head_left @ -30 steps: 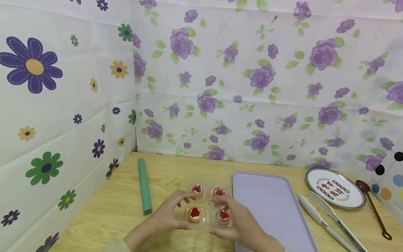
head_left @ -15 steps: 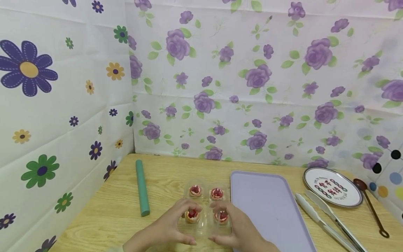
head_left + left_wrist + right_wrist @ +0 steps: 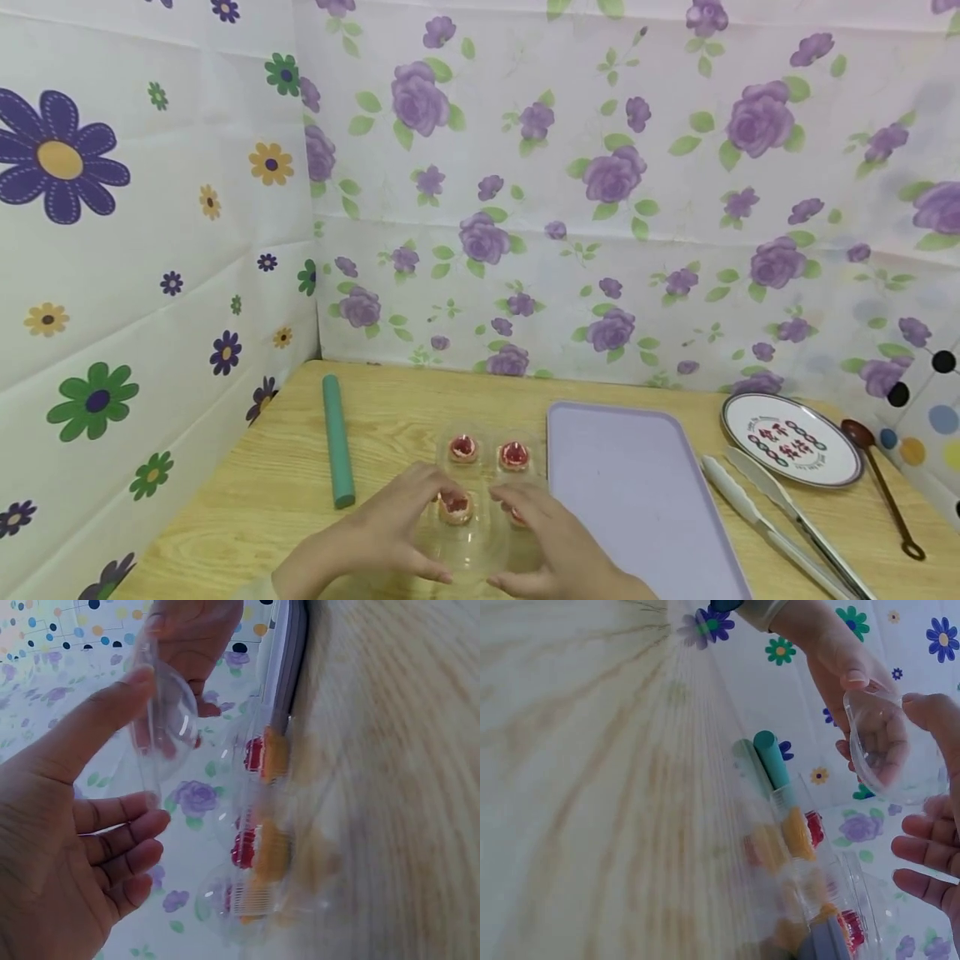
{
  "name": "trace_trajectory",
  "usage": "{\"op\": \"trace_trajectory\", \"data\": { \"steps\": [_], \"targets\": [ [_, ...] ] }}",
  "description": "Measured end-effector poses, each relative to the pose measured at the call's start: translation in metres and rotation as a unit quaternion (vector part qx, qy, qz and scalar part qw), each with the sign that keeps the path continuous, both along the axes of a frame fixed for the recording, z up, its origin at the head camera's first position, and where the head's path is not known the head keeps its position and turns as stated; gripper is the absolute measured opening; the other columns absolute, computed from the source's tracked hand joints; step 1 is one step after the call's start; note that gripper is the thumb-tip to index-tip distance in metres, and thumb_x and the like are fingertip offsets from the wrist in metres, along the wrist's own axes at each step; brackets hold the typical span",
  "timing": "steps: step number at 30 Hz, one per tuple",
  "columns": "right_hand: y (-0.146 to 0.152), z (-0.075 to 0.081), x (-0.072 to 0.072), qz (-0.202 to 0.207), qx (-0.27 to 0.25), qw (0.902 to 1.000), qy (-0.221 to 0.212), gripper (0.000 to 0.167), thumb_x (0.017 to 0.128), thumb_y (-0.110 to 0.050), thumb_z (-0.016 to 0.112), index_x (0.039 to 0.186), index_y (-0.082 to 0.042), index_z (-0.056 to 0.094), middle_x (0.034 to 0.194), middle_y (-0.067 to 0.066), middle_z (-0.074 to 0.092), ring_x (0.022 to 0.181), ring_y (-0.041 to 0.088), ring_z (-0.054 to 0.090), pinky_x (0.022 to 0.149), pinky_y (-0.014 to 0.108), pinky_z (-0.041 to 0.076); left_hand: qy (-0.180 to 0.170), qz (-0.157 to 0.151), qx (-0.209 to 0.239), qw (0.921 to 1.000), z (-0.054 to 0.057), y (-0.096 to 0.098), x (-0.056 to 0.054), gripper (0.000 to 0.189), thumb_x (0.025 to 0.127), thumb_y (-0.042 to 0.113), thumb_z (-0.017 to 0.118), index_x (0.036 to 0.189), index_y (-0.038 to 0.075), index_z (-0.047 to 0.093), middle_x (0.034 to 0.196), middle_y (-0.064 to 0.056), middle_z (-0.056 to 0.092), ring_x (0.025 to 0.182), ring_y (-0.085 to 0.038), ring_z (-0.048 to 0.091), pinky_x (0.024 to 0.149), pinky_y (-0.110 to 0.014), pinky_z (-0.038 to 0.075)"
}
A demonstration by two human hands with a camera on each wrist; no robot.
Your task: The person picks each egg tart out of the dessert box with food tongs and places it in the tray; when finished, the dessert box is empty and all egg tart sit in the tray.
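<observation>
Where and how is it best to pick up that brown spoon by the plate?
Probably pinch the brown spoon by its slim handle, near the ring end, right hand coming from above and your side: the handle slants toward you, while the bowl lies far off, beside the plate.

left sleeve (image 3: 255,589): was pale, off-white | cuff (image 3: 767,616): ended on the forearm (image 3: 804,628), edge looked plain | left fingers (image 3: 127,859), right fingers (image 3: 924,850): were bare | left thumbnail (image 3: 856,676): looked short

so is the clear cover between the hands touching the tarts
No, the left wrist view shows the clear cover held up, with a gap between it and the red-topped tarts.
</observation>
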State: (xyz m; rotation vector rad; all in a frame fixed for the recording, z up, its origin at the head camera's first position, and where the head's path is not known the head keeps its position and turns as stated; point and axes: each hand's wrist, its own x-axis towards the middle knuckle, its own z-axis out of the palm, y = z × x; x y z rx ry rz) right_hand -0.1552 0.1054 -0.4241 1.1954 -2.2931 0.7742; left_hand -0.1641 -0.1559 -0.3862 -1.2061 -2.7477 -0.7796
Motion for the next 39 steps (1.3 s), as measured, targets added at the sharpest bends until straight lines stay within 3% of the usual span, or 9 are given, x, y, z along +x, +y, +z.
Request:
{"op": "trace_trajectory", "data": {
  "steps": [4,9,11,18,23,29,39],
  "targets": [
    [-0.007,-0.003,0.002,-0.004,0.026,0.9989,-0.040,0.078,0.080,-0.053,0.072,0.135,-0.003,0.049,0.127,0.005,0.055,0.103,0.014,0.058,0.084,0.028,0.056,0.011,0.017,-0.061,0.9979,0.003,-0.006,0.001,0.075,0.067,0.058,0.079,0.123,0.015,0.055,0.114,0.009,0.054,0.107,-0.008,0.048,0.092,-0.031,0.048],
    [-0.016,-0.006,0.006,-0.013,0.078,0.9940,-0.076,0.078,0.082,-0.056,0.067,0.137,-0.003,0.049,0.123,0.003,0.055,0.106,0.014,0.055,0.088,0.029,0.055,0.012,0.017,-0.108,0.9939,0.010,-0.015,0.003,0.076,0.064,0.062,0.078,0.122,0.017,0.056,0.106,0.010,0.053,0.100,-0.006,0.045,0.088,-0.030,0.046],
    [-0.018,-0.007,0.007,-0.013,0.086,0.9938,-0.069,0.078,0.083,-0.057,0.066,0.137,-0.003,0.049,0.124,0.003,0.056,0.107,0.015,0.056,0.089,0.029,0.054,0.010,0.014,-0.115,0.9932,0.012,-0.016,0.004,0.075,0.064,0.060,0.079,0.122,0.017,0.056,0.104,0.010,0.053,0.098,-0.005,0.045,0.086,-0.029,0.046],
    [-0.024,-0.013,0.009,-0.016,0.091,0.9956,0.015,0.075,0.081,-0.058,0.066,0.133,-0.005,0.054,0.119,0.001,0.057,0.104,0.014,0.059,0.089,0.027,0.053,-0.013,0.013,-0.141,0.9898,0.016,-0.020,0.006,0.073,0.062,0.054,0.084,0.119,0.019,0.056,0.100,0.013,0.051,0.093,-0.002,0.042,0.081,-0.024,0.045],
    [-0.031,-0.019,0.012,-0.015,0.107,0.9937,0.030,0.074,0.080,-0.058,0.065,0.132,-0.005,0.055,0.117,0.002,0.060,0.103,0.014,0.060,0.088,0.024,0.053,-0.049,0.011,-0.166,0.9848,0.020,-0.022,0.008,0.068,0.063,0.047,0.086,0.115,0.018,0.056,0.098,0.013,0.053,0.088,-0.001,0.044,0.074,-0.021,0.045],
    [-0.034,-0.023,0.017,-0.008,0.131,0.9913,-0.017,0.068,0.085,-0.057,0.062,0.132,-0.008,0.055,0.118,0.001,0.062,0.107,0.013,0.060,0.089,0.024,0.053,-0.083,0.014,-0.195,0.9772,0.022,-0.021,0.010,0.059,0.063,0.040,0.088,0.109,0.019,0.057,0.095,0.016,0.052,0.084,0.000,0.042,0.072,-0.021,0.045],
    [-0.038,-0.023,0.022,-0.033,0.163,0.9814,-0.097,0.070,0.087,-0.061,0.057,0.135,-0.011,0.054,0.125,0.002,0.060,0.112,0.014,0.059,0.090,0.025,0.053,-0.108,0.016,-0.212,0.9711,0.018,-0.022,0.008,0.062,0.062,0.044,0.088,0.111,0.020,0.058,0.098,0.013,0.055,0.086,-0.001,0.045,0.075,-0.023,0.048]
  ]
}}
